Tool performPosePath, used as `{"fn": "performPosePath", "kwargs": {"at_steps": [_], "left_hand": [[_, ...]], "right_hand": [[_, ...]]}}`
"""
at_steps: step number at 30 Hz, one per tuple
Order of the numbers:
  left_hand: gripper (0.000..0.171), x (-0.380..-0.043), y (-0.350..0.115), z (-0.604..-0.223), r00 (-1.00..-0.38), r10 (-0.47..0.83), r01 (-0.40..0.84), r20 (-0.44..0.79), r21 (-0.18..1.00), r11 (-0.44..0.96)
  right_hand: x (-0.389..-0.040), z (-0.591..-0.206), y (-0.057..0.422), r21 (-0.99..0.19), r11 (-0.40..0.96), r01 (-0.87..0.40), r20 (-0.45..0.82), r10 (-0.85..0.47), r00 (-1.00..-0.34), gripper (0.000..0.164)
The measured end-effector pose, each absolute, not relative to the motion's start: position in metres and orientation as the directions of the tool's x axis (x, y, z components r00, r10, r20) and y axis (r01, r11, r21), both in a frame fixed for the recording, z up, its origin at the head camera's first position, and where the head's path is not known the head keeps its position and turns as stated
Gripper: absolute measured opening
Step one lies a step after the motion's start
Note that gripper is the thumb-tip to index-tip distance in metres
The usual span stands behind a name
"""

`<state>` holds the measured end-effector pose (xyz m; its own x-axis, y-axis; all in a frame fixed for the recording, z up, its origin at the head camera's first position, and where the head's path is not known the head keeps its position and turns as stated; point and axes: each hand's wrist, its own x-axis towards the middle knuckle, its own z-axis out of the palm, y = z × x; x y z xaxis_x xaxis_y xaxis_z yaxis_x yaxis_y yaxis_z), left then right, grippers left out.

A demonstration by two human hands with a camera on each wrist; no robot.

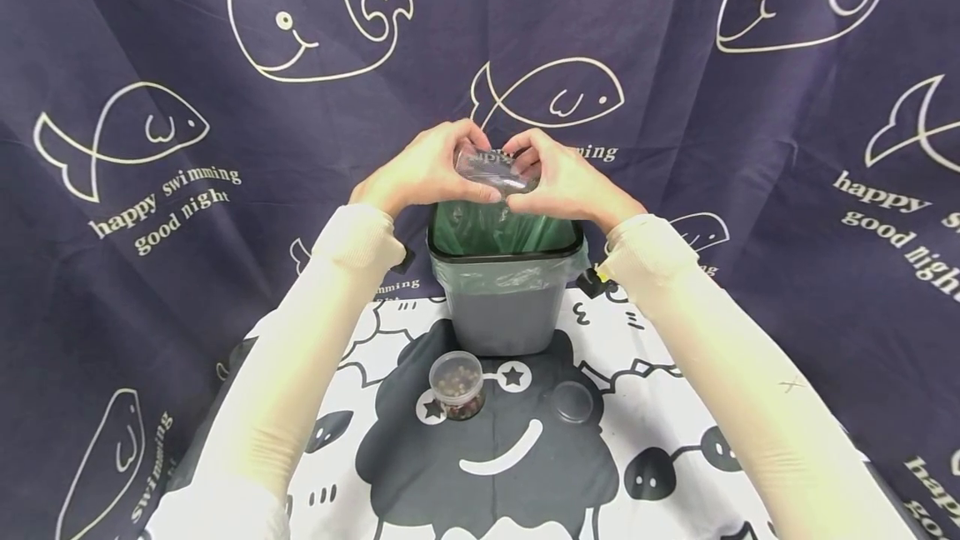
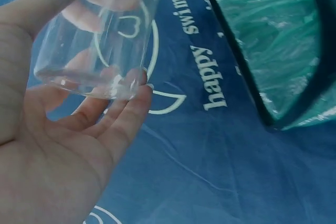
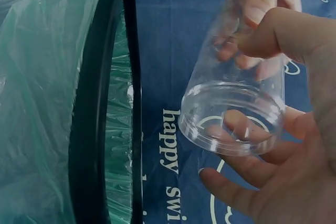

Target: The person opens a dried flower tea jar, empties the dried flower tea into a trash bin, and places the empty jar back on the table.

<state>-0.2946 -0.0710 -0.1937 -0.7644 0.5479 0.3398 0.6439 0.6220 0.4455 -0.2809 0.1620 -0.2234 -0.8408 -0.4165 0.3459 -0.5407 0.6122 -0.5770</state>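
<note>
Between my two hands, above the bin, lies an empty clear plastic jar point(image 1: 492, 171) on its side. My left hand point(image 1: 431, 169) grips one end, thumb and fingers around it; in the left wrist view its fingertips touch the rounded base point(image 2: 79, 83). My right hand point(image 1: 570, 180) holds the other end, and the right wrist view shows its thumb on the wall and its fingers by the ridged rim point(image 3: 231, 142). Below stands a grey bin point(image 1: 504, 315) with a black rim and a green liner bag point(image 1: 498, 232).
On the sheep-print cloth point(image 1: 667, 423), a small clear tub point(image 1: 457, 385) of small pale and dark red round pieces stands before the bin. A round clear lid point(image 1: 572, 402) lies to its right. A dark blue printed curtain point(image 1: 465, 15) hangs behind the bin.
</note>
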Motion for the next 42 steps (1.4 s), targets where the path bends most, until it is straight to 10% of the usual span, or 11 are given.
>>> {"fn": "performPosePath", "kwargs": {"at_steps": [25,42], "left_hand": [[0.049,-0.285,-0.054,-0.251,-0.768,0.539,0.614,0.344,0.636,0.469],[0.054,-0.253,-0.061,-0.22,-0.801,0.388,0.592,0.455,0.693,0.411]], "right_hand": [[-0.265,-0.222,0.171,-0.756,0.381,-0.532,0.403,-0.369,-0.837,0.072],[-0.214,-0.225,0.197,-0.602,0.623,-0.499,0.45,-0.251,-0.857,0.059]]}}
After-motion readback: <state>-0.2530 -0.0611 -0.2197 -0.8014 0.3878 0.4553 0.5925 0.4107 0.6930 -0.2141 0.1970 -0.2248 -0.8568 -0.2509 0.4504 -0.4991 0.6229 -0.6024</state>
